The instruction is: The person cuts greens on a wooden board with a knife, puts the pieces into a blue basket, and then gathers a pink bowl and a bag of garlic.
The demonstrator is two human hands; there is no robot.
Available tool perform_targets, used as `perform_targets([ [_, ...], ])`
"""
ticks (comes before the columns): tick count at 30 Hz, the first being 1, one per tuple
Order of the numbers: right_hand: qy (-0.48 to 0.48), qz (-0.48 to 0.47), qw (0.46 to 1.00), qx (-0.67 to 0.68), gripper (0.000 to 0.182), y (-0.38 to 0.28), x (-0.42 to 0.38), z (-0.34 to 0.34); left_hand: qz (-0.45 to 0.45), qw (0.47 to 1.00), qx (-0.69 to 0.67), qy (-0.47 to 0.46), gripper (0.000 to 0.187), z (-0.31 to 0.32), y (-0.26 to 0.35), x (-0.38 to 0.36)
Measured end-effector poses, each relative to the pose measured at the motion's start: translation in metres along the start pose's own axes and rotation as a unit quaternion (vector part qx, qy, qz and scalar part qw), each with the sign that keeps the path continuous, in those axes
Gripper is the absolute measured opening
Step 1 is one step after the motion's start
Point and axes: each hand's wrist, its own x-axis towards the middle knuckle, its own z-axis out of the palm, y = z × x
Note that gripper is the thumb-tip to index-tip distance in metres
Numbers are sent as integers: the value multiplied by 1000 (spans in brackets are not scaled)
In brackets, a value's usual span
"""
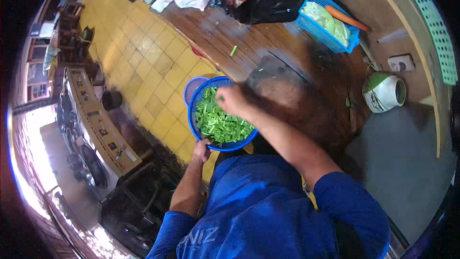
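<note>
A round blue basket point(192, 123) holds chopped green leaves and stems point(225, 127). My left hand point(201, 150) grips the basket's rim at its near left side. Over the upper part of the basket, my right hand point(231, 100) is closed above the greens; what it holds, if anything, is hidden. Just beyond the basket's left side, a pale purple round container point(191, 88) shows in part. On the wooden table point(211, 33) a short green stem piece point(233, 51) lies by itself.
At the upper right, a light blue basket point(318, 32) holds a carrot point(346, 17) and a pale cabbage point(330, 21). A white and green pot point(381, 93) stands at the right. Black plastic bags point(278, 0) lie at the back; a stove point(98, 124) is at the left.
</note>
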Motion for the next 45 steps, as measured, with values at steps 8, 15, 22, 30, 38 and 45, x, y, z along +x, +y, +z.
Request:
perform_targets([
  [8,234,34,969,67,15,20,-78,-104,-39,998,11,-40,32,-32,-3,23],
  [15,368,366,808,-278,19,136,-213,-242,-35,995,12,-91,29,-8,6,3],
  [22,300,346,820,-344,14,140,-210,-249,-70,993,-12,-94,20,-32,-5,26],
  [30,229,-62,948,-210,18,-8,8,-148,-51,995,80,-8,7,-17,9,-1],
  [38,40,58,969,-238,17,10,160,-71,-24,1000,-17,9,18,-37,-38,14],
  [45,-107,-54,983,-136,21,-34,43,-39,-52,998,9,35,10,-27,-24,-15],
])
